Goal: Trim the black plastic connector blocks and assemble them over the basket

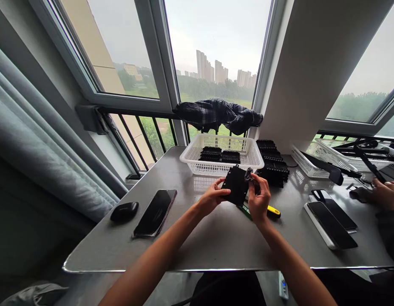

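Observation:
My left hand [214, 197] is closed on the left edge of a flat black plastic piece [235, 183] with small tabs along its rim. The piece is tilted up above the table, in front of the white basket. At its right edge, my right hand [259, 197] pinches a dark crumpled cloth [248, 174] against or close to the piece; exact contact is hidden by the fingers. Beneath my hands lies a tool with a yellow handle end [273, 212] and a green part [245, 210], partly covered by the right hand.
Black pieces [220, 155] lie inside the white basket [222, 169]. More are stacked [273, 165] to its right. Phones [156, 212] and a dark oval case [124, 211] rest on the metal table [203, 250]. At right, another person's hand [386, 193] holds a black part.

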`<action>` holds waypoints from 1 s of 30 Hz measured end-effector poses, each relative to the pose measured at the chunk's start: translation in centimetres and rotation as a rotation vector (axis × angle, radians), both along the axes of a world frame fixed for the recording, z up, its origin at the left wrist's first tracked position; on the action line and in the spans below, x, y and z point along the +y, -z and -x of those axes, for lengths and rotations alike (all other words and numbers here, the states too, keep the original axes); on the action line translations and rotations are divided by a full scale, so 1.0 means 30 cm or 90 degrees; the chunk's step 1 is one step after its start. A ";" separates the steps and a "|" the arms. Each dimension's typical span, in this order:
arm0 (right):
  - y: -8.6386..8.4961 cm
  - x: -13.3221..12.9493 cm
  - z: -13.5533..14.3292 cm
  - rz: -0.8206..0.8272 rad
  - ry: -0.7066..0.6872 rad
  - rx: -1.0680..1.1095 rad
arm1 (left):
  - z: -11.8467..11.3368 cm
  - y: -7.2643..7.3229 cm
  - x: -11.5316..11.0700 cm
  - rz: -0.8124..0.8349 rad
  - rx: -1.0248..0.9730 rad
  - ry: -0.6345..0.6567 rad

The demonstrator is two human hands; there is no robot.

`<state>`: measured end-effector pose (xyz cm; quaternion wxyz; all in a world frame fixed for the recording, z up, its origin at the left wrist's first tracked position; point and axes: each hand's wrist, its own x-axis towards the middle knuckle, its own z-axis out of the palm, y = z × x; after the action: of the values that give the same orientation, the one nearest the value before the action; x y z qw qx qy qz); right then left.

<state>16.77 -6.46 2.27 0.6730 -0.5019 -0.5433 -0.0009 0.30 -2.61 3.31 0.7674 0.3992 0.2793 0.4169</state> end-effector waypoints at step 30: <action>0.021 0.020 -0.050 0.108 -0.162 -0.120 | -0.030 0.006 -0.017 -0.165 0.132 -0.149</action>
<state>18.28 -5.85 1.64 0.5691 -0.4815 -0.6614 0.0829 1.20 -3.12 3.12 0.6231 0.5002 0.3453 0.4922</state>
